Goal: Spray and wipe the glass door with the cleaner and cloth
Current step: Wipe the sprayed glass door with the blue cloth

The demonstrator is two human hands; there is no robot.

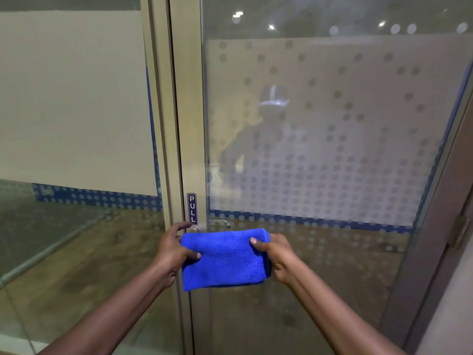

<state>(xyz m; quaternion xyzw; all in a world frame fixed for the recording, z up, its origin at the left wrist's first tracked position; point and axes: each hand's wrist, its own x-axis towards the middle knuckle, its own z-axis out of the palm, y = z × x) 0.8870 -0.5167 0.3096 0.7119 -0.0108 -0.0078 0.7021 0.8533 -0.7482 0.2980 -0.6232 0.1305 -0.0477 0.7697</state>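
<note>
A folded, bright blue microfibre cloth [225, 260] is held up in front of the frosted, dot-patterned glass door [320, 139], level with the door's small metal lever handle [220, 222] and just in front of it. The cloth is pinched at its left edge by the left hand [172, 252], thumb on the front face and fingers behind, and gripped at its right edge by the right hand [277, 254] in the same manner. Held taut between both hands in this way, the cloth appears to be being squared up or refolded into a flat pad, presumably so that a clean, even face can be pressed against the glass.

No spray bottle or cleaner is visible, so whether the glass has been sprayed cannot be told with certainty; a hazy patch on the pane above the handle may be spray or only frosting.

The only legible writing is a narrow dark vertical label reading "PULL" [192, 208], fixed to the beige metal door frame [188, 111] directly above the lock. No brand name can be read on the cloth.
</note>
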